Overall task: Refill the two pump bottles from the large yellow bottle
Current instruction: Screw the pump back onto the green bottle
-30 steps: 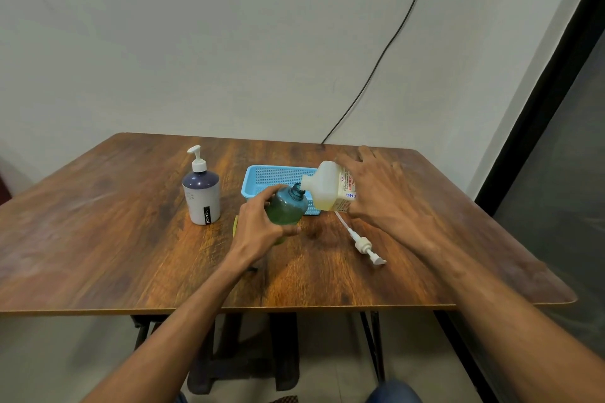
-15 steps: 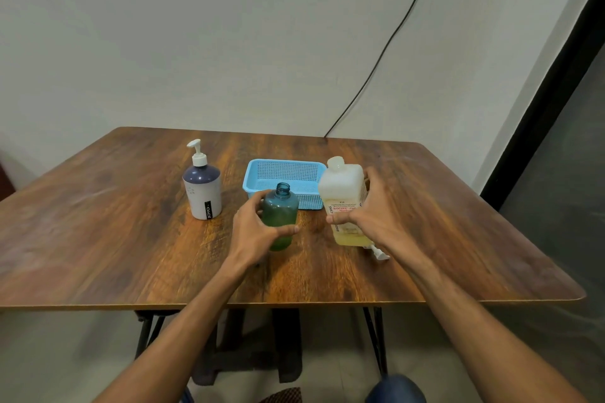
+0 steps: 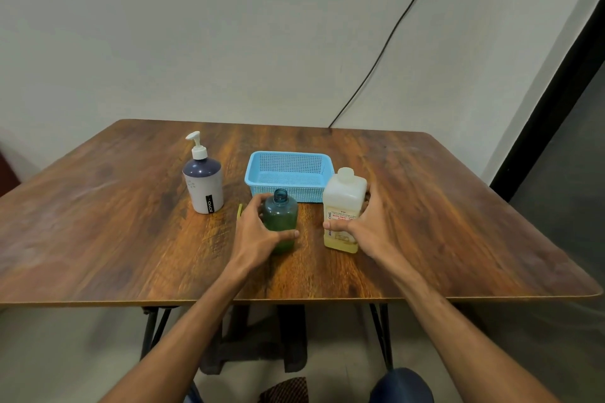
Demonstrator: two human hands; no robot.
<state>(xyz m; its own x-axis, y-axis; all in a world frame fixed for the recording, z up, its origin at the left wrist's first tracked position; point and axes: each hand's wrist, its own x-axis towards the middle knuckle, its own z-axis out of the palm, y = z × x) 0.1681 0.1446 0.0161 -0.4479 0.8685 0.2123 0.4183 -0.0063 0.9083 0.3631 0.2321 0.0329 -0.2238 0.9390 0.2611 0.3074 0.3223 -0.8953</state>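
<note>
The large yellow bottle [image 3: 342,203] stands upright on the table, uncapped, with yellow liquid low in it. My right hand [image 3: 366,226] grips it from the right, thumb across its label. A small green bottle [image 3: 281,216] with an open neck stands just left of it, and my left hand [image 3: 258,232] wraps round it. A white and navy pump bottle [image 3: 203,181] stands further left with its pump fitted. The loose pump seen earlier is hidden behind my right hand.
A light blue mesh basket [image 3: 289,162] sits behind the two held bottles. A small yellow object [image 3: 240,209] peeks out left of my left hand. The wooden table [image 3: 98,232] ends at a front edge near me; a black cable [image 3: 386,42] runs down the wall.
My right hand has tipped the yellow bottle back from pouring over the green bottle and stood it upright on the table to the right. The green bottle stays in my left hand.
</note>
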